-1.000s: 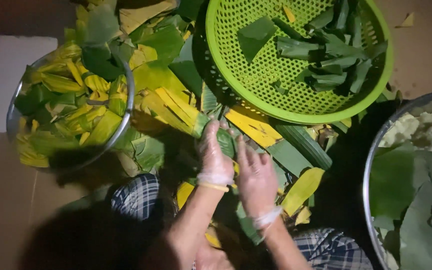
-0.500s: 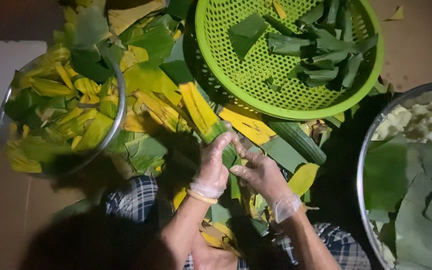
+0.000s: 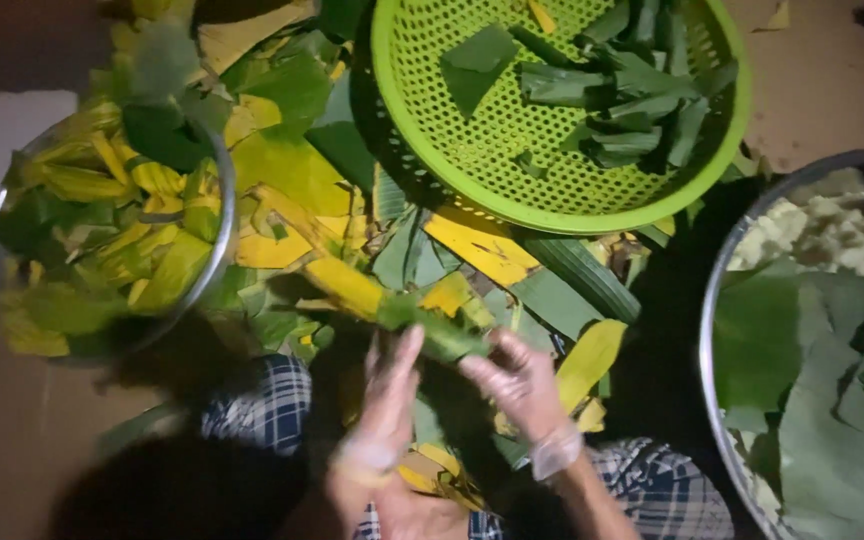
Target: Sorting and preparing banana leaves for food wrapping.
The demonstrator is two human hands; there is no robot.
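Both my hands wear thin clear gloves and meet on one long leaf strip [image 3: 392, 305], yellow at its left end and green at its right. My left hand [image 3: 387, 395] reaches up under the strip near its middle, fingers on it. My right hand [image 3: 517, 385] grips the green end. The strip is raised above a heap of cut yellow and green leaf pieces [image 3: 472, 260] lying in front of my knees. The picture is blurred by motion, so the exact finger hold is unclear.
A bright green plastic basket [image 3: 407, 150] with folded green leaf pieces sits at top centre. A metal bowl [image 3: 220, 230] full of yellow-green leaf scraps stands left. A large metal basin [image 3: 714, 300] with big green leaves and white lumps stands right. My checked trousers [image 3: 262, 400] show below.
Both hands have lifted the leaf strip off the heap and turned it, its yellow end now pointing left. The view has shifted slightly.
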